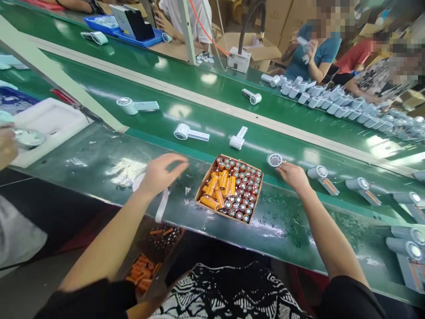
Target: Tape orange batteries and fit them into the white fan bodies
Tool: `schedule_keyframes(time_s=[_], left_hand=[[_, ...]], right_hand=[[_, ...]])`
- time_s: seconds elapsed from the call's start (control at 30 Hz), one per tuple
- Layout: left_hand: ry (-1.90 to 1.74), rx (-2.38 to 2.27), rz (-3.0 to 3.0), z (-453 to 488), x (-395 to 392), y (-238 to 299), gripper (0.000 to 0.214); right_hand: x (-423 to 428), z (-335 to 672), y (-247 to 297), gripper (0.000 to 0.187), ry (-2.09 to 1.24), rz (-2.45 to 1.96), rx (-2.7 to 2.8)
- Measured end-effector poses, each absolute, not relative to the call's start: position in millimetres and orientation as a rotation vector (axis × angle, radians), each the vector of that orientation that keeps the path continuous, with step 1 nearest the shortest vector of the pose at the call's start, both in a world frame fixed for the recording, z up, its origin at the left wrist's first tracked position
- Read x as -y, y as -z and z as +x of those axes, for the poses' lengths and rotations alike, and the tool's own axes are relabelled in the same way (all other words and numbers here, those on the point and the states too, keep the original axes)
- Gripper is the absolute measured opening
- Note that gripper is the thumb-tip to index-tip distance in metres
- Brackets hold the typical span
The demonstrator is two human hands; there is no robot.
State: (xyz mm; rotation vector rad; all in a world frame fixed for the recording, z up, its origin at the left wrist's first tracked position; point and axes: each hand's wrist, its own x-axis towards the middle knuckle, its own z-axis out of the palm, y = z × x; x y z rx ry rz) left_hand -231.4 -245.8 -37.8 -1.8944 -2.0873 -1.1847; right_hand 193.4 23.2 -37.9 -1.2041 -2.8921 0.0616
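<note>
Round white disc [274, 160] — right hand [294, 176] touching, grip unclear — left hand [161, 175] open

The left hand [162, 176] spreads open and palm-down, while the right hand [292, 175] reaches forward, its fingers [283, 166] slightly curled.

At 9 o'clock, a co-worker's hand [6, 148] is cut off by the frame edge. At 4 o'clock, a pale grey cylindrical housing [407, 248] runs off the right edge. At 7 o'clock, your left forearm [109, 235] hides part of a brown cardboard box of orange cells [142, 270]. At 8 o'clock, your left hand [162, 175] partly hides a thin white strip [161, 208]. Mid-frame, markings on the red-topped cylindrical cells [239, 186] are too small to read.
</note>
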Motion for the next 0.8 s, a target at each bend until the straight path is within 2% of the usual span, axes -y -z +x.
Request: schedule_keyframes(time_s=[0.13, 0.3, 0.37, 0.43, 0.6, 0.63, 0.7, 0.77, 0.8], left_hand=[[0.980, 2.197, -1.676, -284, 368, 77, 0.025], [0.464, 2.221, -1.850, -291, 405, 95, 0.036], [0.385, 2.172, -1.867, -278, 395, 80, 0.030], [0.415, 2.065, -1.882, -253, 381, 54, 0.021], [0.745, 1.663, -1.969, -180, 368, -6, 0.028], [0.797, 1.588, -1.997, -174, 367, -10, 0.028], [0.859, 1.515, -2.043, -170, 365, -10, 0.029], [0.935, 1.564, -2.020, -173, 362, -3, 0.033], [1.005, 1.627, -1.971, -176, 360, 2, 0.037]], right_hand=[[-22, 209, 48, 0.024, 0.057, -1.306, 2.670], [8, 169, 9, 0.034, 0.061, -1.178, 2.498], [43, 143, -12, 0.038, -0.157, -1.073, 2.464], [83, 118, -31, 0.041, -0.521, -0.877, 2.493], [157, 75, -50, 0.083, -1.565, -0.424, 2.369], [169, 70, -48, 0.081, -1.737, -0.350, 2.323], [196, 63, -34, 0.056, -1.975, -0.253, 2.250], [227, 58, -12, 0.032, -2.044, -0.180, 2.302], [243, 57, 1, 0.028, -1.986, -0.143, 2.408]])
